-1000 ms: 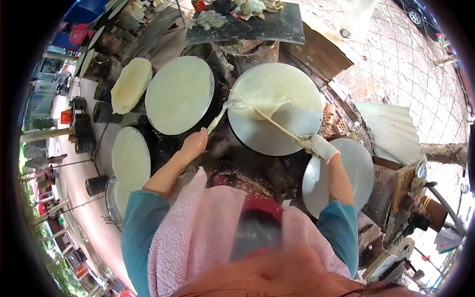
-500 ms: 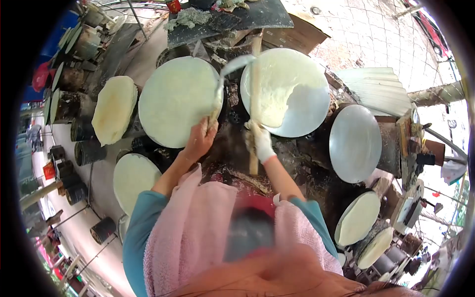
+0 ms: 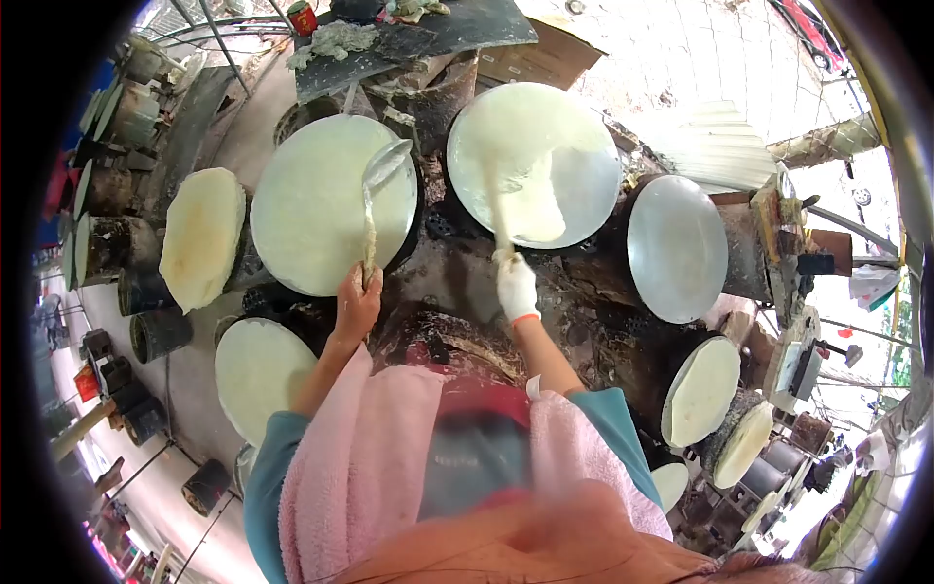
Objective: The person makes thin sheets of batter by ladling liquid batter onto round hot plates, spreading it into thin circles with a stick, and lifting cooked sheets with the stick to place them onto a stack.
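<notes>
My left hand (image 3: 358,300) is closed around the handle of a ladle (image 3: 387,164). The ladle's round end is up over the left pan (image 3: 415,200), where pale batter (image 3: 311,209) lies in a big circle. I can't tell if the ladle touches it. My right hand (image 3: 517,289), in a white glove (image 3: 519,300), is closed on the near end of a stick (image 3: 498,200). The stick points away from me over the right pan (image 3: 590,185), which has wet batter (image 3: 520,122) on most of it and some bare shiny metal on one side. The stick looks blurry. I think the ladle is stiff and not very heavy, but its handle looks messy, so it may be slippery. The low end of the handle is a good place to grab it. The stick seems light and hard, and best held at its near end. The batter looks soft and runny, and it could tear easily. Both my arms reach forward, side by side but apart, with my fists low and the tools pointing away.
</notes>
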`<state>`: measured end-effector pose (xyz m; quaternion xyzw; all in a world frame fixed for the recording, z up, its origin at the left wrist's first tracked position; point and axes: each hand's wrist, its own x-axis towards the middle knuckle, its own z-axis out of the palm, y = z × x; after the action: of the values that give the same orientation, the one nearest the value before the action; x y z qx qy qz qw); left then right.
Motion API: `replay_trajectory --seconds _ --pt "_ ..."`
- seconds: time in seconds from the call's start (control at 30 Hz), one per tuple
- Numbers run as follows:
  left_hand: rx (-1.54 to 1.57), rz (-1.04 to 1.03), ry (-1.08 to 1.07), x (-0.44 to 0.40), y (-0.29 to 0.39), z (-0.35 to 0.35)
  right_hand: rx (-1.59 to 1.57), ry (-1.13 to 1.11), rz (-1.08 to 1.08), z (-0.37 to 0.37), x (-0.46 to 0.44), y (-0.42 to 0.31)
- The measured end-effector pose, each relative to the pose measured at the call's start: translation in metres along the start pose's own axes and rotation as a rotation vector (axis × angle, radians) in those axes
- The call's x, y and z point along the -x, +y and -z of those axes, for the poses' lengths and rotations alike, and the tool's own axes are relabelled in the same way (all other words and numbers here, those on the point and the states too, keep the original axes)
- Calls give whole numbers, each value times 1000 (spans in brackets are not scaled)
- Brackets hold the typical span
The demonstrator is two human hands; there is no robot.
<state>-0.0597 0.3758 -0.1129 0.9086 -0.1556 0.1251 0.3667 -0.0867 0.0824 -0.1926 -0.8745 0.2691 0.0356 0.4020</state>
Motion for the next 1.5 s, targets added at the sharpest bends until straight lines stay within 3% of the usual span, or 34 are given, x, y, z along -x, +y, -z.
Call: replay_trajectory --seconds 0.03,0.1,0.23,0.33,0.37,0.43,0.57,0.63,0.7,0.8,0.9,0.93,1.03,1.1,1.17,1.23,1.3,1.37,1.43,1.5 --pt "-24 -12 3 0 6 -3 239 -161 -63 18 9 -13" --pt "-51 -20 -7 0 17 -10 315 -105 -131 49 7 -4" --pt "-250 -172 -130 3 46 -21 98 105 -142 98 -42 38" --pt "229 458 -135 8 80 -38 -154 -114 -170 119 -45 34" --pt "354 624 -120 8 93 -42 -57 -112 28 108 -39 55" --pt "516 818 -118 -5 141 -32 300 -321 59 119 -16 61" --pt "466 815 -92 -6 172 -39 356 -45 57 151 -53 106" --pt "494 832 -106 -6 175 -45 329 4 48 172 -87 93" --pt "489 845 -126 -8 180 -48 193 -68 -28 180 -102 78" --pt "458 840 -152 -16 186 -55 169 -134 148 152 -63 114" --pt "439 836 -165 -19 185 -59 327 -192 -49 161 -52 130" --pt "449 855 -171 -20 184 -60 241 -93 -59 170 -66 119" --pt "467 887 -160 -20 188 -61 546 32 -38 169 -140 100" --pt "479 898 -146 -19 190 -62 517 49 -59 169 -201 80" --pt "477 887 -158 -15 187 -63 414 121 -34 176 -234 45" --pt "476 896 -179 -17 187 -64 202 72 24 198 -209 -8" --pt "475 901 -193 -17 191 -65 21 138 328 166 -187 15" --pt "505 879 -199 -20 188 -69 -263 161 420 160 -128 41" --pt "550 853 -193 -24 191 -72 -818 265 310 137 -94 92" --pt "511 827 -191 -31 195 -81 -1037 62 -308 168 -49 106"
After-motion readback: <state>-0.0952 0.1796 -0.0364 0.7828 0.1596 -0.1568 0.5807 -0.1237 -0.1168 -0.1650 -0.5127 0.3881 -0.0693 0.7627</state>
